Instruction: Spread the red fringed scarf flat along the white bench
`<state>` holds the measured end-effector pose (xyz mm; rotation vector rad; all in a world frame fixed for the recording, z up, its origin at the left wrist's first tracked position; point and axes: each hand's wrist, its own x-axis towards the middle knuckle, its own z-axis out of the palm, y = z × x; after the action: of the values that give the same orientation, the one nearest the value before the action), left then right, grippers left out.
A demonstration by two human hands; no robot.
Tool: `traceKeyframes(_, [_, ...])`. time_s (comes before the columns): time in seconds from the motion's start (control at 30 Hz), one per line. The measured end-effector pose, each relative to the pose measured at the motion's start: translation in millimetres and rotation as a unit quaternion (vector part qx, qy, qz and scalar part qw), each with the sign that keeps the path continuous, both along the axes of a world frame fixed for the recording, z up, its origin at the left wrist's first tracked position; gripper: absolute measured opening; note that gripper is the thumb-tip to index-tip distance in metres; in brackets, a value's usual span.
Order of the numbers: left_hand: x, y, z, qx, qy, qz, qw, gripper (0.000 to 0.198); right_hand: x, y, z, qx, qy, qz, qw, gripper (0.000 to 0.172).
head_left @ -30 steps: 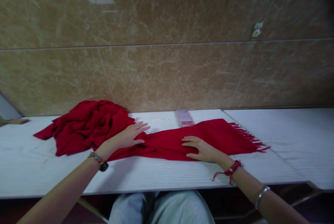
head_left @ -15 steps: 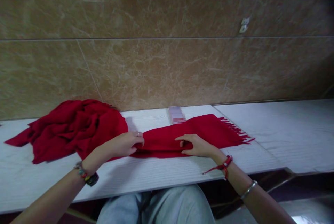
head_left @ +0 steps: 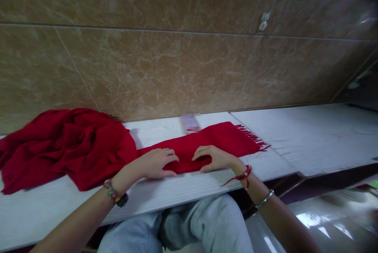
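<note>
A red scarf [head_left: 221, 139] lies across the white table, its right part folded into a long flat strip with a fringed end. The rest of the scarf is bunched in a loose heap at the left. My left hand [head_left: 158, 162], with a ring on it, rests on the strip's near edge, thumb and fingers apart. Close by on its right, my right hand [head_left: 213, 158] touches the same edge, fingers curved and the thumb separate. Between the two hands a short stretch of red cloth shows.
A small pale packet [head_left: 190, 124], partly pixelated, sits behind the strip against the brown marble wall [head_left: 165, 72]. A white socket [head_left: 264, 21] is on that wall. The white tabletop [head_left: 310, 135] runs on to the right past a seam. My knees [head_left: 218, 221] are under the near edge.
My left hand has slid right along the scarf's near edge, closer to my right hand, and its fingers have spread. The camera view has turned slightly to the right.
</note>
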<state>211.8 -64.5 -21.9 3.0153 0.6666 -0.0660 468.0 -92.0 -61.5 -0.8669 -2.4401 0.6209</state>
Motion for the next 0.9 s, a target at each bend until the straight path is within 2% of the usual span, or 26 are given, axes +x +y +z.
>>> traceKeyframes(0.13, [21.3,18.4,-11.4,-0.029,-0.019,0.002,0.999,0.029,3.1,8.4,-6.5,0.068,0.073,-0.135,0.986,0.020])
traceKeyframes(0.2, [27.7,26.7,-18.9,-0.029,-0.034,0.003,0.999,0.027,4.5,11.9,-10.5,0.100,0.068,-0.184,0.976,0.017])
traceKeyframes(0.3, [33.8,30.5,-29.5,-0.039,-0.043,0.027,0.998,0.040,5.6,13.1,-14.0,0.099,-0.016,-0.161,0.982,0.021])
traceKeyframes(0.4, [35.0,26.4,-36.3,-0.069,-0.004,0.092,0.993,0.059,6.4,11.1,-14.0,0.068,-0.089,-0.125,0.986,0.030])
traceKeyframes(0.57, [27.6,23.7,-37.8,-0.128,0.058,0.146,0.979,0.076,9.4,9.5,-12.3,0.028,-0.119,-0.106,0.987,0.046])
traceKeyframes(0.73, [23.3,25.5,-37.2,-0.131,0.058,0.138,0.980,0.077,9.2,9.0,-13.2,0.018,-0.132,-0.088,0.987,0.049])
traceKeyframes(0.9, [24.7,22.7,-42.4,-0.100,0.025,0.082,0.991,0.069,5.2,3.0,-15.7,0.050,-0.142,-0.092,0.984,0.048])
